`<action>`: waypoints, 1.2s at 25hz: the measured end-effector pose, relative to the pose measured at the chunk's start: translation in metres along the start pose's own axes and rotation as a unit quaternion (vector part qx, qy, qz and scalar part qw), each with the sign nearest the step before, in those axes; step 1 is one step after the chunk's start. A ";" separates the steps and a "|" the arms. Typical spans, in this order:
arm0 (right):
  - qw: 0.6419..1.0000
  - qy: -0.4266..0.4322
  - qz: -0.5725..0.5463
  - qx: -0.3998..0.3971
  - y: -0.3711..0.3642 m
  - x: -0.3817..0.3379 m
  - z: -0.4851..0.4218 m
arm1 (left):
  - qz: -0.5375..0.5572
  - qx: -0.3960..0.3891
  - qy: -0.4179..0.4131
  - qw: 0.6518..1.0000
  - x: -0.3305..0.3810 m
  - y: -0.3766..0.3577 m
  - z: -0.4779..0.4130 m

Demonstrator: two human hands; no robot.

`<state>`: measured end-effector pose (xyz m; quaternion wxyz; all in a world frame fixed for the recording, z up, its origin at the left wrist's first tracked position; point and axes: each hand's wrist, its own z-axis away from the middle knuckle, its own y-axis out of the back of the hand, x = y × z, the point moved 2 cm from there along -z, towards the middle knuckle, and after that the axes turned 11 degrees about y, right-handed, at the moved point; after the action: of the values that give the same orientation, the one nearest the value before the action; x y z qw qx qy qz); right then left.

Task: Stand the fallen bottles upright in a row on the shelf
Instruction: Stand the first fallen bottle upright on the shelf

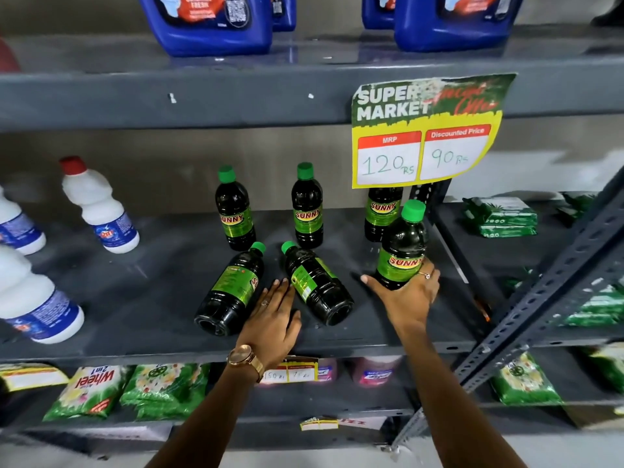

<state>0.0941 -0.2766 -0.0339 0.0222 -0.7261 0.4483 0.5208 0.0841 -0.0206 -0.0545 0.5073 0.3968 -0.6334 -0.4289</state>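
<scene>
Right hand (403, 293) clamped low on upright bottle (401, 246): set down beside standing row (305, 206); left hand (271, 317) open, flat between fallen bottles (317, 287).

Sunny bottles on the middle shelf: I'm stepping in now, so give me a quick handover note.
Right hand grips an upright Sunny bottle near the shelf's right end.
Left hand lies open between the two fallen bottles, gripping neither.
Done: three bottles stand at the back, left, middle, right half behind the price sign.
Left: settle the held bottle in line, then stand up the left fallen bottle and the right fallen bottle.
</scene>
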 end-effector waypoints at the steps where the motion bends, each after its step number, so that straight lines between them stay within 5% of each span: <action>1: 1.000 0.005 -0.003 -0.004 0.001 0.000 0.001 | 0.001 -0.002 0.001 1.000 0.000 0.001 0.001; 13: 0.999 -0.027 -0.044 -0.012 0.033 -0.001 0.104 | -0.027 -0.016 -0.003 1.000 -0.026 0.013 0.034; 21: 1.000 0.008 -0.015 -0.005 0.052 0.004 0.079 | -0.012 0.002 -0.008 1.000 0.001 0.007 0.019; 27: 0.997 -0.034 -0.056 0.038 0.061 -0.002 0.106 | 0.113 -0.058 -0.022 0.992 0.002 0.031 0.027; 30: 0.996 0.078 0.014 -0.027 0.061 -0.038 0.162 | 0.147 0.008 -0.088 0.985 -0.020 0.077 0.051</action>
<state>-0.0691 -0.2081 -0.0516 -0.0396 -0.7588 0.4446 0.4743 0.0319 0.0294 0.0059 0.5042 0.2641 -0.7305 -0.3774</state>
